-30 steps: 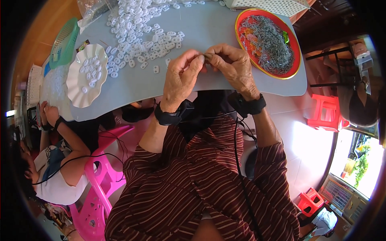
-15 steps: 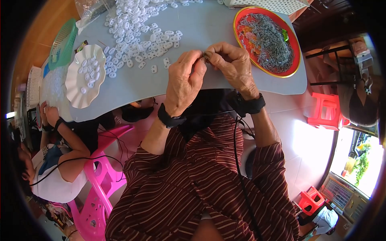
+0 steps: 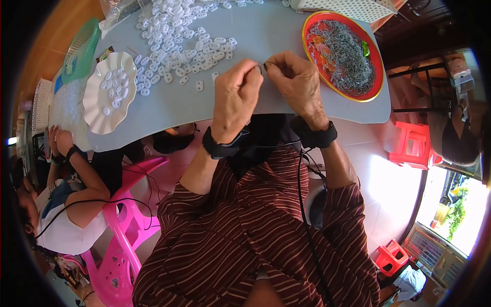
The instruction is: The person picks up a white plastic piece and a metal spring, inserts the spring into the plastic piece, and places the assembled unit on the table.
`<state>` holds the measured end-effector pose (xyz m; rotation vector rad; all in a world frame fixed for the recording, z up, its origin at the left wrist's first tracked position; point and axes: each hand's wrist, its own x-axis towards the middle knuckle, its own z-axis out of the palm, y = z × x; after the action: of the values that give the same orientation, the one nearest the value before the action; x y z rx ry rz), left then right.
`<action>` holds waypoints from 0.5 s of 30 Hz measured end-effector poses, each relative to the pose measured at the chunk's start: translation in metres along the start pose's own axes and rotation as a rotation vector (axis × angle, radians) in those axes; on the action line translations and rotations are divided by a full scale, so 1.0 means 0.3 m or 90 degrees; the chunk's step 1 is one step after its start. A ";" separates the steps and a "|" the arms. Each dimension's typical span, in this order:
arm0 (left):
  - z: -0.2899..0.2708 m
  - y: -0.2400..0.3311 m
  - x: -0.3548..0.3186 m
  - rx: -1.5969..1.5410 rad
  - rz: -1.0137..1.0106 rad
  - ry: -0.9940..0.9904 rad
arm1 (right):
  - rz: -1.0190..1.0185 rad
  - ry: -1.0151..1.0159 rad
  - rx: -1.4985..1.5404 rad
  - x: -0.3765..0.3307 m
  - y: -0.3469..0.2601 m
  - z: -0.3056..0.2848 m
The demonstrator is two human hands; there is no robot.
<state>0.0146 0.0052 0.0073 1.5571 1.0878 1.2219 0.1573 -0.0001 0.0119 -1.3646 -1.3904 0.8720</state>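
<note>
My left hand [image 3: 238, 100] is closed, thumb and fingers pinched together, just above the near edge of the grey table [image 3: 163, 110]. Close by on its right, my right hand [image 3: 296, 82] is also closed in a pinch. A narrow gap separates the two sets of fingertips. Whatever either pinch holds is too small or hidden to make out. Small white plastic pieces with two holes [image 3: 176, 59] lie in a loose heap beyond my left hand. To the right of my right hand, a red oval tray with a gold rim [image 3: 379, 84] carries many small grey metal screws or pins [image 3: 345, 56].
A scalloped white dish [image 3: 94, 115] with several white pieces stands at the left, near a green basket [image 3: 82, 51]. A white perforated basket [image 3: 348, 6] sits at the far edge. Another person [image 3: 76, 204] works at the left beside a pink chair [image 3: 125, 235]. Red stools [image 3: 411, 146] stand right.
My fingertips, which met at one spot half a second ago, have drawn slightly apart. The left hand still stays pinched, and so does the right.
</note>
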 end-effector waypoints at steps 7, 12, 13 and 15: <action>0.017 -0.043 0.029 0.384 0.227 0.035 | -0.086 0.104 -0.221 0.019 0.001 0.020; 0.017 -0.050 0.035 0.381 0.189 0.044 | -0.068 0.103 -0.248 0.022 -0.003 0.025; 0.017 -0.051 0.036 0.373 0.177 0.036 | -0.060 0.100 -0.249 0.021 -0.007 0.024; 0.013 -0.052 0.034 0.370 0.174 0.040 | -0.057 0.091 -0.250 0.021 -0.015 0.023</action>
<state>0.0178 0.0187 -0.0057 2.1757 1.3857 1.1965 0.1499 0.0064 0.0152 -1.6093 -1.5500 0.4450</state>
